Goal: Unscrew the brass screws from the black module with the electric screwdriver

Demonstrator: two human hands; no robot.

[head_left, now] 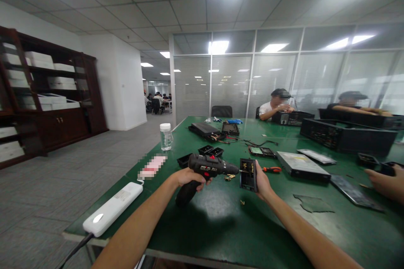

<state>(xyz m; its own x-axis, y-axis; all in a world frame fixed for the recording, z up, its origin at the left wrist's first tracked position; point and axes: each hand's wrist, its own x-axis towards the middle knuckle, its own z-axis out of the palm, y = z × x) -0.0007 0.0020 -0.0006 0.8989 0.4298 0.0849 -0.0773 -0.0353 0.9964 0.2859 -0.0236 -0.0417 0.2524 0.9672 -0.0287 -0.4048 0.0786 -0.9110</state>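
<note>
My left hand (192, 178) is wrapped round the grip of a black cordless drill (205, 167) with red details. The drill points right, its bit reaching a small black plastic housing (248, 175) with brass-coloured parts inside. That housing is held upright in my right hand (262, 181), closed on its right side. Whether the bit sits on a screw is too small to tell. Beneath the drill's nose lie small brass pieces (229, 178), and a few more brass bits (242, 202) lie nearer me. An orange-handled screwdriver (272, 170) rests just beyond my right hand.
On the green table (202, 235) stand a water bottle (166, 137), a white power strip (113, 208), black plastic trays (211, 150), a silver disc drive (303, 167) and a black computer case (347, 136). Another person's hand (386, 180) is at right; two people sit across.
</note>
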